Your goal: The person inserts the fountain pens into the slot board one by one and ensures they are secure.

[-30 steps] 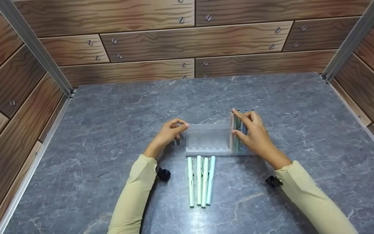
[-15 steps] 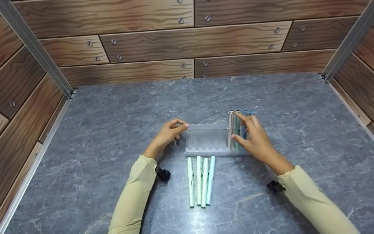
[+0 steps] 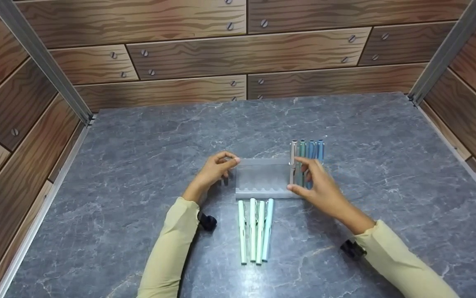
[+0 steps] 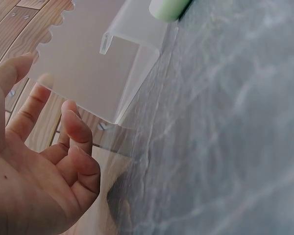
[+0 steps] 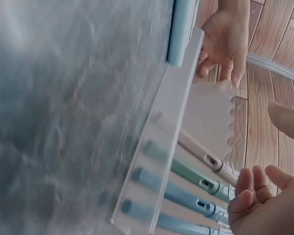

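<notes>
A clear frosted pen stand (image 3: 262, 176) with notched edges is on the table. Thumb and index finger of my left hand (image 3: 214, 169) pinch its upper left corner; in the left wrist view they lie on either side of the panel (image 4: 88, 63). In the slots at its right end lean a beige pen (image 3: 293, 153), a green pen (image 3: 302, 149) and two blue pens (image 3: 320, 150). My right hand (image 3: 322, 186) is in front of these, thumb and index finger spread apart close to the beige pen. The right wrist view shows its other fingers loosely curled beside the pens.
Several pale green and light blue pens (image 3: 253, 231) lie side by side on the marbled table (image 3: 138, 165), just in front of the stand. Wood-patterned walls (image 3: 204, 54) with metal corner posts (image 3: 47, 62) border the table at the back and sides.
My right hand has moved down from the tops of the standing pens toward the stand's front, uncovering the blue pens. The left hand stays at the corner. The loose pens have not moved.
</notes>
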Demonstrator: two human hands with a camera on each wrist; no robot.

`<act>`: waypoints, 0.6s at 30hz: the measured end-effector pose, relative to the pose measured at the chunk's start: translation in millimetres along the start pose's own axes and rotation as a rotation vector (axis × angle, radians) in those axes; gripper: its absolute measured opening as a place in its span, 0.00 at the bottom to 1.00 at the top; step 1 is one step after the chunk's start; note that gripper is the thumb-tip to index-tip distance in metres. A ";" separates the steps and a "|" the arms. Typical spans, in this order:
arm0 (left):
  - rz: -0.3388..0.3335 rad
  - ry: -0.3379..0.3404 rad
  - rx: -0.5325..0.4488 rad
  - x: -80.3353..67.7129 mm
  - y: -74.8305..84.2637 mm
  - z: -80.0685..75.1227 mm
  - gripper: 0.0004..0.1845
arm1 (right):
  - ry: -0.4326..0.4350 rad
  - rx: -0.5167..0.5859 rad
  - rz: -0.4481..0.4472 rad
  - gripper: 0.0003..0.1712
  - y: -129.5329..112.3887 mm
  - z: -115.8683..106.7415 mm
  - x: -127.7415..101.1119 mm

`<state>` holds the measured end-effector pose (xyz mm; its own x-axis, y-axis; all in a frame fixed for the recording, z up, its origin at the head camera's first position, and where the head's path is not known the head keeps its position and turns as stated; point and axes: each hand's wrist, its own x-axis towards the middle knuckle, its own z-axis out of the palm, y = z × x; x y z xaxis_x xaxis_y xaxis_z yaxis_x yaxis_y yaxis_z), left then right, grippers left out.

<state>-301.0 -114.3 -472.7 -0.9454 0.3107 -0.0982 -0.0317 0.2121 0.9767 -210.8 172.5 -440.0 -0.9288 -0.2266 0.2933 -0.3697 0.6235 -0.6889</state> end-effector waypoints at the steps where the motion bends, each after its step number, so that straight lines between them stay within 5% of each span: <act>1: 0.001 0.003 0.002 -0.2 -0.2 0.1 0.11 | -0.006 0.013 0.001 0.41 -0.4 1.3 -1.7; 18: -0.003 0.011 -0.010 0.2 -0.1 0.2 0.11 | -0.188 0.081 0.083 0.39 -12.3 24.1 -19.7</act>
<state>-301.2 -114.1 -472.9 -0.9489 0.2996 -0.0989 -0.0378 0.2032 0.9784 -188.6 151.3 -453.3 -0.9419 -0.3174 0.1103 -0.2860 0.5850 -0.7589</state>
